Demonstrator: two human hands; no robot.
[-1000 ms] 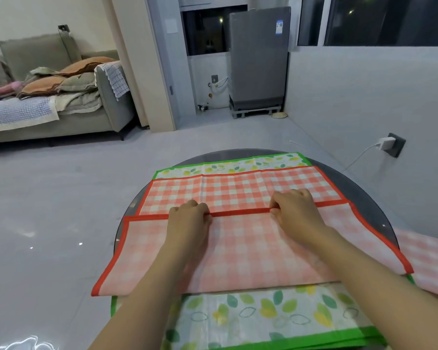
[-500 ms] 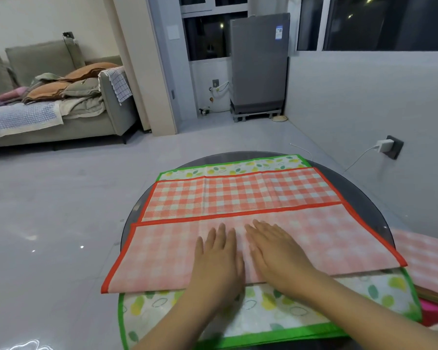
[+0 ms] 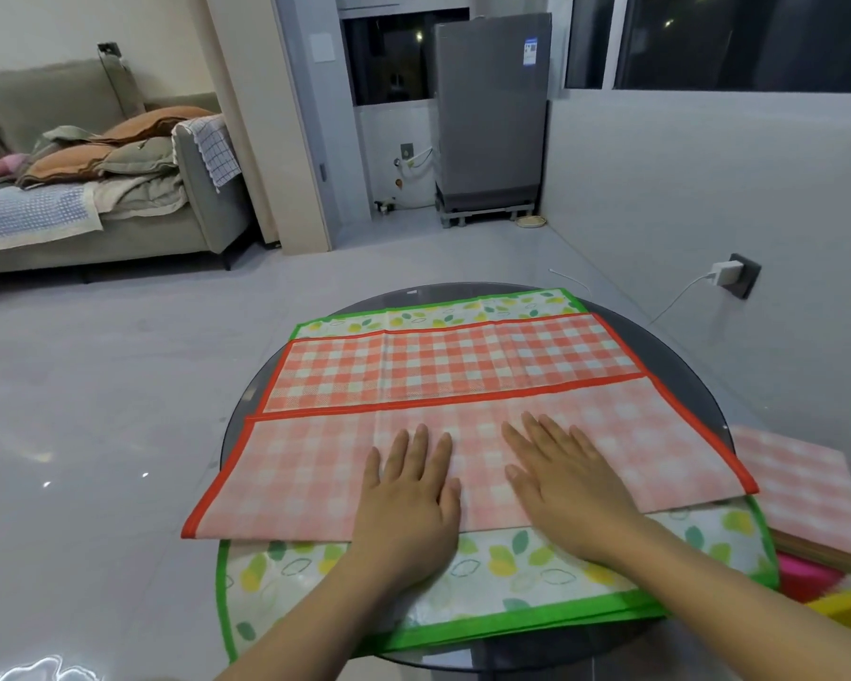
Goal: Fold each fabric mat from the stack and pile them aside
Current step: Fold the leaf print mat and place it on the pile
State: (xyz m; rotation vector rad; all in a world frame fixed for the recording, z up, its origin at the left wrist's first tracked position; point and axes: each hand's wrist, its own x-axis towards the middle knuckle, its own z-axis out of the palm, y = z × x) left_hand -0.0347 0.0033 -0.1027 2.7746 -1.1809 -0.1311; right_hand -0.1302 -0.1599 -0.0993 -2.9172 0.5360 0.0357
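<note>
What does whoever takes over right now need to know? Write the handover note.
Left hand: open, flat on the folded flap of the red checked mat.
Right hand: open, flat on the same flap, beside the left.
Checked mat: top of the stack on the round glass table, near edge folded over once, far half uncovered.
Under it: the green-edged leaf-print mat, unfolded.
Folded pile: at the right, a pale checked mat on top.
Left: finish folding the checked mat, move it to the pile, then fold the leaf-print mat and whatever lies below.
</note>
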